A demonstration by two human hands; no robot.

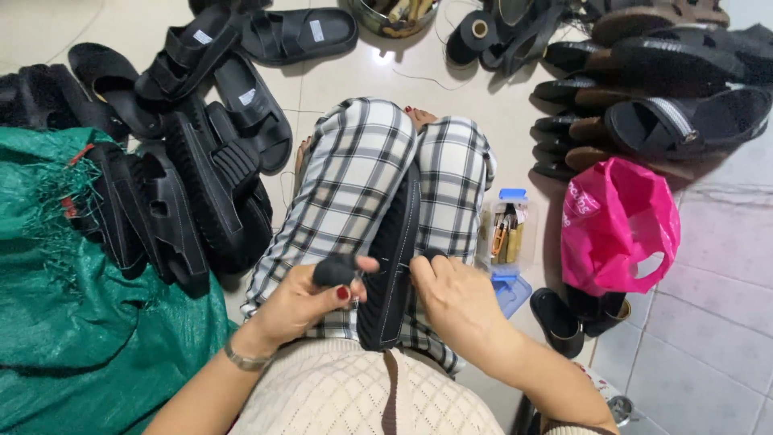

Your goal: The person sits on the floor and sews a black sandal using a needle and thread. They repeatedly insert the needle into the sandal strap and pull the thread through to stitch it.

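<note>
Stitching runs partway along the black sandal sole; left hand grips a dark awl handle, right hand pinches thread at three o'clock.

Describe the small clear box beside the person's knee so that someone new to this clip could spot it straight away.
Start from the checked trousers in the middle of the tiled floor. Between their right edge and the bright pink plastic bag stands a small clear plastic box holding upright tools. Its blue lid, lying open in front of it, sets it apart from the black sandals all around.
</note>
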